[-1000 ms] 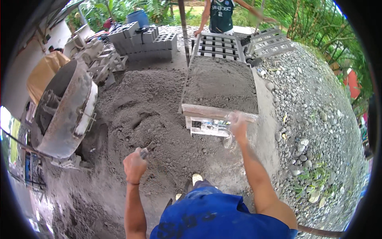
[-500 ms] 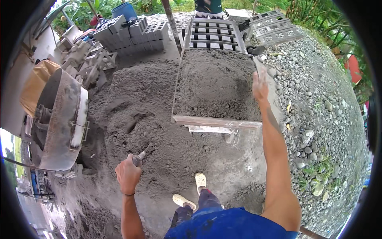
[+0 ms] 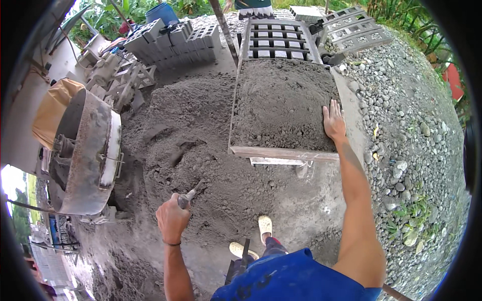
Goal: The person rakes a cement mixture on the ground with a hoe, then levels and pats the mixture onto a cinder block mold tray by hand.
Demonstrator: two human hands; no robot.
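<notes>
My left hand (image 3: 173, 218) is closed round the grip of what looks like a shovel (image 3: 191, 194). Its short-looking shaft points down at a heap of damp grey concrete mix (image 3: 186, 135) on the ground; I cannot make out its blade. My right hand (image 3: 334, 121) lies palm down with fingers stretched out, at the right edge of the mix (image 3: 281, 100) spread on a raised tray. The tray's pale wooden front edge (image 3: 286, 153) shows below it. Beyond the mix, at the tray's far end, is a block mould with a grid of openings (image 3: 279, 41).
A rusty mixer drum (image 3: 93, 155) stands at the left. Hollow blocks (image 3: 175, 47) are stacked behind the heap, beside a blue barrel (image 3: 160, 14). Another person (image 3: 254, 7) stands beyond the mould. Gravel (image 3: 401, 150) covers the ground at the right. A pole (image 3: 225, 30) rises near the mould.
My right hand has come from the tray's right rim inward onto the edge of the mix. The view has shifted a little to the left. My left hand keeps its hold on the shovel.
</notes>
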